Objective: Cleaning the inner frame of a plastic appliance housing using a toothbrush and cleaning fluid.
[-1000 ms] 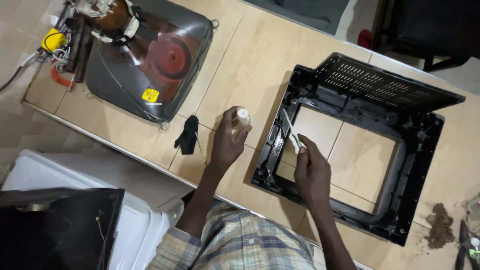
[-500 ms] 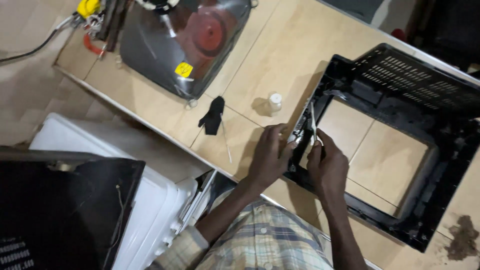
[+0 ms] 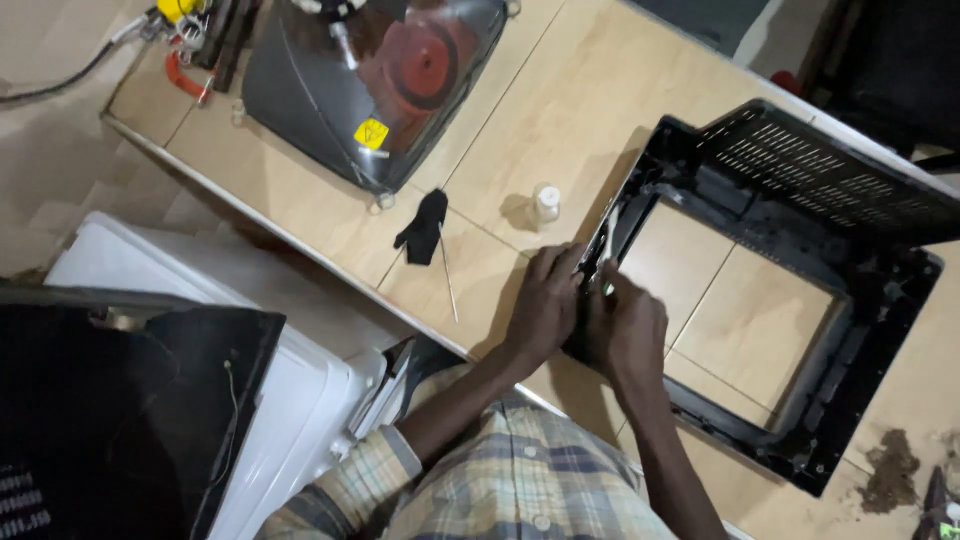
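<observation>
On the desk (image 3: 620,120) my left hand (image 3: 545,305) presses the frame (image 3: 790,330) edge, my right hand (image 3: 625,325) grips a thin tool (image 3: 607,245) — frame seems light, stiff, brittle; hold its thick rim.

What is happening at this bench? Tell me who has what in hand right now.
A person in a plaid shirt has both hands on the near-left edge of a black plastic frame lying on the tiled bench. The left hand presses the edge; the right hand holds a thin pale tool against it. A small clear bottle stands free beside them.
</observation>
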